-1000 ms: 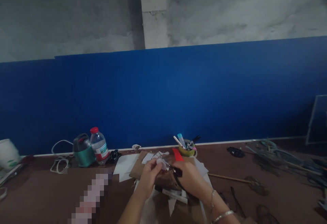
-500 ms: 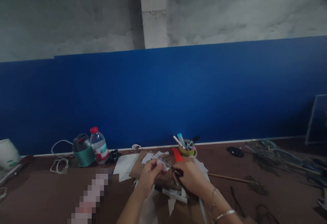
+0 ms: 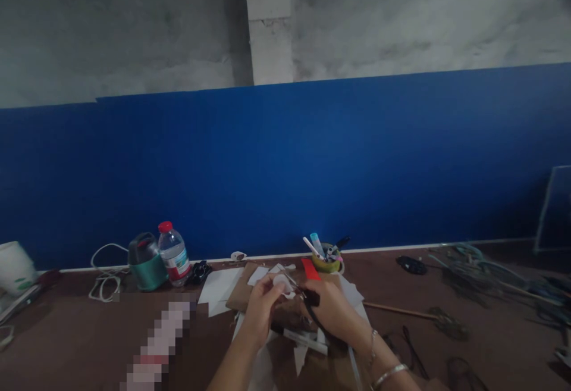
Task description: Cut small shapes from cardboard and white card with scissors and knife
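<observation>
While both forearms (image 3: 238,352) slant inward, left hand (image 3: 262,306) pinching white paper (image 3: 281,284), right hand (image 3: 331,309) with fingers (image 3: 317,285) wrapped around scissors (image 3: 311,297)

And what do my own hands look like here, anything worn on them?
The left hand is bare, with no glove or sleeve visible. The right hand is also ungloved; behind it sit a thin, silvery, chain-like bracelet and a smooth, broader, silvery bangle.
</observation>
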`<state>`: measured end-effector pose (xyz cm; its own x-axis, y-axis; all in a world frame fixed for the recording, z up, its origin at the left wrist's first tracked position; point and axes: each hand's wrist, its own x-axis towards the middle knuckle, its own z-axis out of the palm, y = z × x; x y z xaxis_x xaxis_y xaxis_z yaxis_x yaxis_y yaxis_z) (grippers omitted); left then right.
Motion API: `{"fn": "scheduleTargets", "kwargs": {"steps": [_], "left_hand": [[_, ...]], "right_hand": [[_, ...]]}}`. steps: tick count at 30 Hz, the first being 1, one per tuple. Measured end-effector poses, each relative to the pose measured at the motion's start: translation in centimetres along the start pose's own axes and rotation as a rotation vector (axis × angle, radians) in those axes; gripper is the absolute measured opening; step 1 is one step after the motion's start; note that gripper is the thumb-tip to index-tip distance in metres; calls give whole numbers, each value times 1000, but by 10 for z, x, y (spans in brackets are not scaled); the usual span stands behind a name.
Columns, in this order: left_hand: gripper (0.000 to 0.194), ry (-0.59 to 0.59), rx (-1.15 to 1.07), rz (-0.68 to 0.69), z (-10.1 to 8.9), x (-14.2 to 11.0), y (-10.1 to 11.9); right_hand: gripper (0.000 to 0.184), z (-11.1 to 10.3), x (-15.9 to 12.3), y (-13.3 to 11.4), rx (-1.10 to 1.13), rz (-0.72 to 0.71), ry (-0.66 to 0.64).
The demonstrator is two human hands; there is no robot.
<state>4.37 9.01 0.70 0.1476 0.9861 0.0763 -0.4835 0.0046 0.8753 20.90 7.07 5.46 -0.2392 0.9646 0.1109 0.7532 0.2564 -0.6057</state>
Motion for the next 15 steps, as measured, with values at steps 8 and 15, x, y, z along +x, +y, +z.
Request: {"fn": "scheduleTargets", "kwargs": {"steps": [8,15], "left_hand": [[16,5,107,10,1,-1,8],[20,-55,128,22,-6,2,4]], "right_hand": [[16,1,-1,3,-41,-70,4],[16,-1,0,8,-117,-110,6]]}}
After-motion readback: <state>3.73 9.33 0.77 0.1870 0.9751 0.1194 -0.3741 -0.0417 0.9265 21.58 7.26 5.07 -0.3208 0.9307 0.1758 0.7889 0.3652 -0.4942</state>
